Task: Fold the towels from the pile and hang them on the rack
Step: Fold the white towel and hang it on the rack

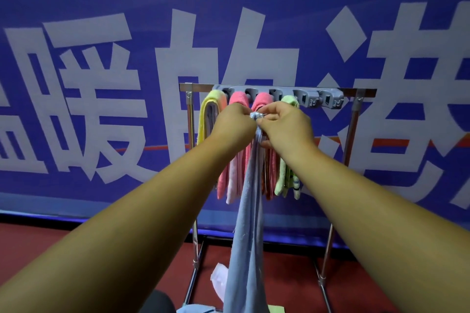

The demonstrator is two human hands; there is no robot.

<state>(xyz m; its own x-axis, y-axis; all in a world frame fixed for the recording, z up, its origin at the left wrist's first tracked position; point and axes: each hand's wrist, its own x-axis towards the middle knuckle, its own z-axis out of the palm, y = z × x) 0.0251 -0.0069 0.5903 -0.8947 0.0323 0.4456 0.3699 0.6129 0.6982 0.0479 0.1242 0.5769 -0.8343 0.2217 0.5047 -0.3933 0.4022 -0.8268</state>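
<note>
A metal rack [354,119] stands against a blue banner, with a grey clip holder [309,98] along its top bar. Several folded towels hang from it: a yellow towel [203,119], a pink towel [239,100], a second pink towel [264,99] and a green towel [281,180]. Both hands are raised in front of the rack. My left hand [232,122] and my right hand [284,122] pinch the top of a light blue towel [248,223], which hangs long and narrow down past the rack's base.
Red floor lies under the rack. Near the rack's foot there is a crumpled clear plastic bag [218,279]. At the bottom edge more light blue cloth [195,309] and a green patch [276,309] show. The clips to the right of the green towel hold nothing.
</note>
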